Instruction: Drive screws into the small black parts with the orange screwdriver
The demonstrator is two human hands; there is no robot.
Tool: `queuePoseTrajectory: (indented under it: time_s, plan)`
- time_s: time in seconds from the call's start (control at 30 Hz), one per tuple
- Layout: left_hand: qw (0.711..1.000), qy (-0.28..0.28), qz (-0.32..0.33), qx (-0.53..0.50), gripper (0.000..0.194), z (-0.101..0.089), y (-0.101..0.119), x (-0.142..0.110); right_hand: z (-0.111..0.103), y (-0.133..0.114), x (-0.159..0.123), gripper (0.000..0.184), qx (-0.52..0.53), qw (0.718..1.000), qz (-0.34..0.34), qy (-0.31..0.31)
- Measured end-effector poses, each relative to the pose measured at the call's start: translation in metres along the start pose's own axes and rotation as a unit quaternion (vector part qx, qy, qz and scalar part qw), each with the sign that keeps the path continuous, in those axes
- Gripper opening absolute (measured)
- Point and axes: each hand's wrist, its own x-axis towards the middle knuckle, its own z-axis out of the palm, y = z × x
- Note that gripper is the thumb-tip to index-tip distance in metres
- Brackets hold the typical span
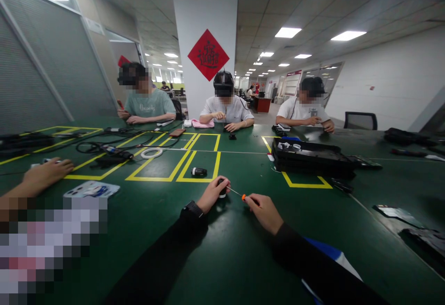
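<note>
Dark-green tabletop (153, 207) spreads under both hands, glossy and marked out farther off with yellow tape (191, 180). Nearest, the right hand (264, 211) is closed around the handle of a slim screwdriver (244, 198), its orange end showing just ahead of the thumb. From there the metal shaft slants left and away, towards the fingers of the left hand (209, 197). That hand is curled around a black cylindrical part with a white band (222, 193), which stands roughly upright, white band low. So the part lies left of the right hand and slightly farther out, its long axis crossing the line of the shaft; only the left hand grips it. Whether the tip touches it I cannot tell, since the fingers cover that spot.

Just beyond, a similar black cylinder (199, 171) lies on its side, lengthwise left to right, inside the tape outline. Farther right sits a long black tray (313, 163); across the table, a co-worker in a white shirt (227, 105).
</note>
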Motion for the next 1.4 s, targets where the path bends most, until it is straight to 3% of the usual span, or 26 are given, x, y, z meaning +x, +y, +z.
queuePoseTrajectory:
  time_s: [0.17,0.37,0.63,0.8,1.0,1.27,1.4]
  plan:
    - [1.000,-0.016,-0.005,-0.012,0.030,0.000,0.001,0.000,0.002,0.003,-0.001,0.015,0.002,0.999,-0.025,0.029]
    - [1.000,-0.011,-0.005,-0.008,0.033,0.000,-0.003,0.000,0.004,0.004,-0.003,0.022,0.034,0.999,0.005,0.011]
    - [1.000,-0.002,0.004,-0.029,0.029,-0.001,-0.007,0.004,0.006,0.004,-0.001,0.023,0.096,0.994,0.014,0.053]
    - [1.000,0.007,-0.001,-0.025,0.032,0.000,-0.003,0.001,0.007,0.004,0.000,0.028,0.206,0.974,0.069,0.064]
    - [0.999,0.019,-0.017,-0.021,0.033,0.002,0.001,-0.001,0.003,0.000,0.001,0.026,0.238,0.958,0.021,0.161]
    - [0.998,0.028,-0.028,-0.053,0.035,0.000,-0.001,0.001,0.002,-0.004,-0.003,0.032,0.276,0.955,0.089,0.069]
    - [0.998,0.025,-0.018,-0.060,0.037,0.000,0.000,0.002,0.004,0.004,-0.001,0.026,0.205,0.973,0.075,0.074]
